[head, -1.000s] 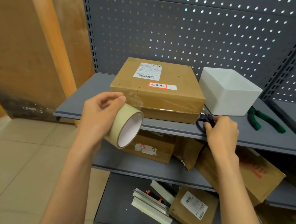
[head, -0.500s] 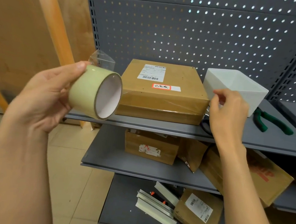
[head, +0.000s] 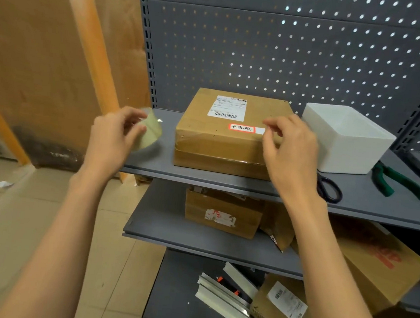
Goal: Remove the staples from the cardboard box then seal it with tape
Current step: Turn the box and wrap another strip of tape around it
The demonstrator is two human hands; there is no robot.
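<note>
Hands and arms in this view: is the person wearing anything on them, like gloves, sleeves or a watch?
No. Both the left hand and the right hand are bare, without gloves or visible rings. Both forearms are uncovered down to the frame's bottom edge: no sleeves, watch or wristband in view.

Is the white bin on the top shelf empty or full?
Empty as far as visible: the white bin's open top shows only bare white walls and floor.

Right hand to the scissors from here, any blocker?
Probably not. The right hand hovers over the box holding nothing; the scissors lie on bare shelf just beside that wrist, uncovered.
</note>
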